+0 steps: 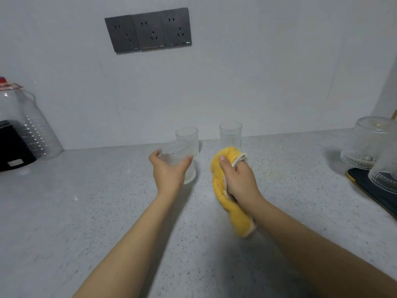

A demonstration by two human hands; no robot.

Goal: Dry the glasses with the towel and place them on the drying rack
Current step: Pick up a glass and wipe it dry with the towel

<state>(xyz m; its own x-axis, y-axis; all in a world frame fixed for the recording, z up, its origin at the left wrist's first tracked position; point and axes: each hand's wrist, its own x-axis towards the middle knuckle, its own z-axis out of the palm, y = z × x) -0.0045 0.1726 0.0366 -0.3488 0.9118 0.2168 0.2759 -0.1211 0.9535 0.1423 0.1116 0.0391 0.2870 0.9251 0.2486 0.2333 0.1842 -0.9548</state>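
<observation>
Right hand: my right hand [238, 179] is clenched round the yellow towel [225, 188], bunched so a wad sticks out ready to wipe; its tail hangs toward me.
Left hand: my left hand [169, 171] cups the nearest glass [178, 160], thumb and fingers wrapping its sides, steadying it upright on the counter [86, 211] for drying, I reckon.
Waiting glasses: two more glasses [231, 134] stand farther back by the wall, upright, still to do.
Rack: far right, the dark drying rack [365, 186] already carries upturned glasses [369, 143], mouths down to drain.
</observation>
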